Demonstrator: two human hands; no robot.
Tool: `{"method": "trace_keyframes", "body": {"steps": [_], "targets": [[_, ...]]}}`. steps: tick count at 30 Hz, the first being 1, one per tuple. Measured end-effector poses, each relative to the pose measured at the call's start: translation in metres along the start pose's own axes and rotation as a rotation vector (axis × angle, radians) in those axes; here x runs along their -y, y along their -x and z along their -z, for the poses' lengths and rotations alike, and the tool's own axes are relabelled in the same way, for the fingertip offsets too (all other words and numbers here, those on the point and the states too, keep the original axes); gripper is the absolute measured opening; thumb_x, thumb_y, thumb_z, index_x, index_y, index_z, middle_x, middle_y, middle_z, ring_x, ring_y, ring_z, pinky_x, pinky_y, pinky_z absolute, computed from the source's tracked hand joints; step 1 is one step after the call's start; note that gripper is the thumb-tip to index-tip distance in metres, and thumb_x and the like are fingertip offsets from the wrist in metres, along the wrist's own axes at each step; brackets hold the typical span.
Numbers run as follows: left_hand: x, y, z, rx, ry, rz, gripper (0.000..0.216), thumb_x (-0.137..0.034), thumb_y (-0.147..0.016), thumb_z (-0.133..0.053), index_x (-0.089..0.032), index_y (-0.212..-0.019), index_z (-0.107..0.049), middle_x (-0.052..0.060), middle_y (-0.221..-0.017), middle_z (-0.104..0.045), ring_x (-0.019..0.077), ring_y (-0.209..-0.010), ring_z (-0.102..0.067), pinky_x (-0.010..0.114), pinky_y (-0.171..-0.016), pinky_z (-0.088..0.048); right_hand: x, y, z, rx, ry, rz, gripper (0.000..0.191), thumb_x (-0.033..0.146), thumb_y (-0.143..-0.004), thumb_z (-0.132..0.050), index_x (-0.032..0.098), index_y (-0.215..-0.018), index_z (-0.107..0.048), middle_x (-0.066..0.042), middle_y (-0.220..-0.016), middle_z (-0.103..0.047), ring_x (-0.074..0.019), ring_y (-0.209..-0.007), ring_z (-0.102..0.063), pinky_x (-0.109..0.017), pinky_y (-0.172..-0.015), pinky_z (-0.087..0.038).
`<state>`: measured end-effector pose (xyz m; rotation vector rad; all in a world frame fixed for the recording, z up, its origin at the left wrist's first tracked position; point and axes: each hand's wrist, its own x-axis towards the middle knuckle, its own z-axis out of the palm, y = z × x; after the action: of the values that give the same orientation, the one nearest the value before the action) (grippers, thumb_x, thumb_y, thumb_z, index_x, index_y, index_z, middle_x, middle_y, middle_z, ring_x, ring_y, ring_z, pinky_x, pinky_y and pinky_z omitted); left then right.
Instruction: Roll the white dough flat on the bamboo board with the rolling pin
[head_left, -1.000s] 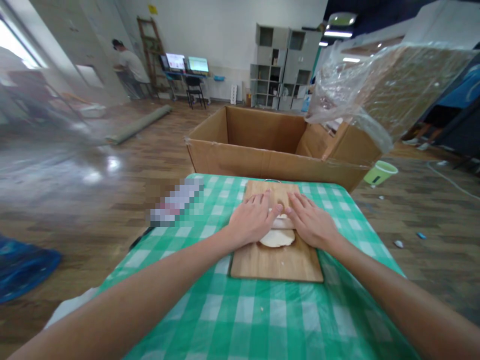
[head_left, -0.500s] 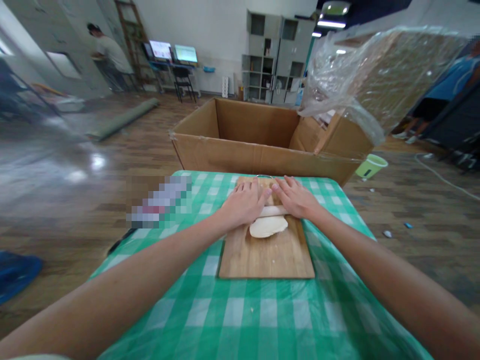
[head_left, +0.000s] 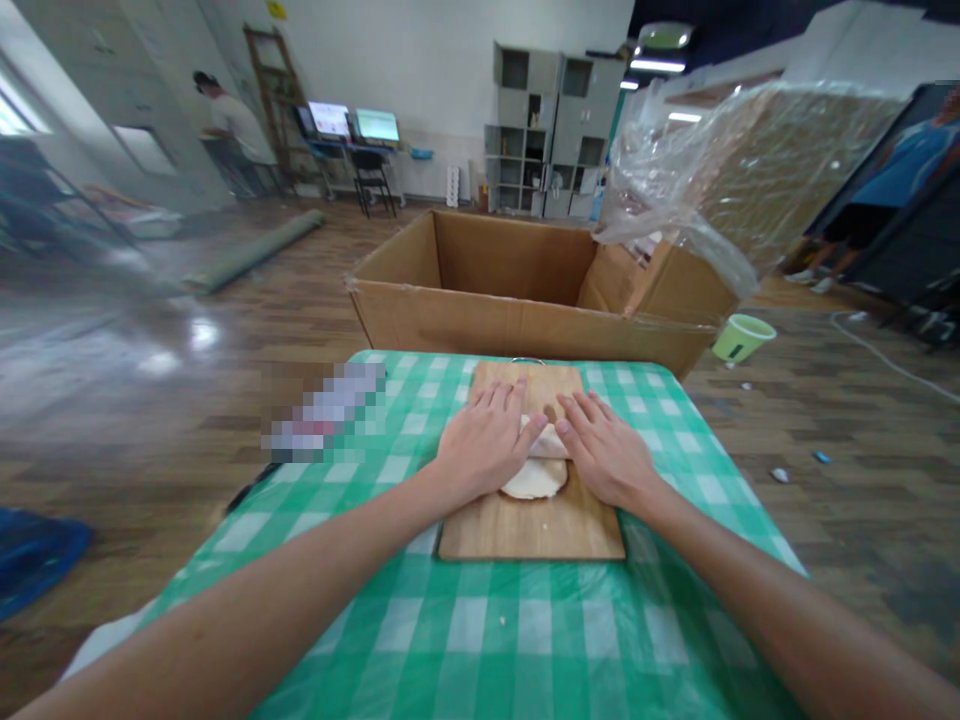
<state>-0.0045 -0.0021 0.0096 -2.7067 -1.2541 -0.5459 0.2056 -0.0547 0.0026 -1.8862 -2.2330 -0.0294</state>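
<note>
Left hand (head_left: pixel 481 445) and right hand (head_left: pixel 611 455) palm-down, fingers stretched forward, both on a pale rolling pin (head_left: pixel 551 443). Flat round of dough (head_left: pixel 535 482) partly under the pin, near edge showing, on a wooden board (head_left: pixel 532 538). Board lies on the table (head_left: pixel 450 640), green-white checked cover. Pixelated item (head_left: pixel 330 412) at its far left, unreadable. Large open cardboard box (head_left: pixel 480 318) just beyond; light-green bin (head_left: pixel 742 339) right of it. Two people in the background: one far left (head_left: pixel 241 128), one right in blue (head_left: pixel 909 165).

Looks like office/workrm w/ 2 lit monitors (head_left: pixel 376 125) on desk (head_left: pixel 321 148), blk chair (head_left: pixel 369 163), grey cabinets (head_left: pixel 541 72), cardboard box (head_left: pixel 480 310).
</note>
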Motion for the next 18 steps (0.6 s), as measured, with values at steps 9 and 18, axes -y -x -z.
{"method": "trace_keyframes", "body": {"steps": [9, 18], "targets": [[0.011, -0.029, 0.006, 0.138, -0.062, -0.037, 0.054, -0.041, -0.113, -0.021, -0.015, -0.148, -0.052, 0.023, -0.154, -0.055, 0.0358, -0.138, -0.057, 0.054, -0.111, -0.047, -0.029, -0.051, -0.003, 0.111, 0.052, 0.155, 0.071, 0.05, -0.112, -0.003, 0.018, -0.155, -0.049, -0.014, -0.161, -0.051, -0.0301, -0.153, -0.039, -0.051, -0.124, -0.033], [0.032, -0.057, -0.016, 0.195, -0.195, -0.118, 0.049, -0.033, -0.113, -0.024, -0.017, -0.155, -0.046, 0.026, -0.158, -0.047, 0.0375, -0.138, -0.056, 0.053, -0.11, -0.044, -0.049, -0.083, -0.02, 0.101, 0.053, 0.144, 0.062, 0.047, -0.113, -0.009, 0.02, -0.153, -0.049, -0.015, -0.153, -0.057, -0.0324, -0.149, -0.043, -0.053, -0.117, -0.039]]}}
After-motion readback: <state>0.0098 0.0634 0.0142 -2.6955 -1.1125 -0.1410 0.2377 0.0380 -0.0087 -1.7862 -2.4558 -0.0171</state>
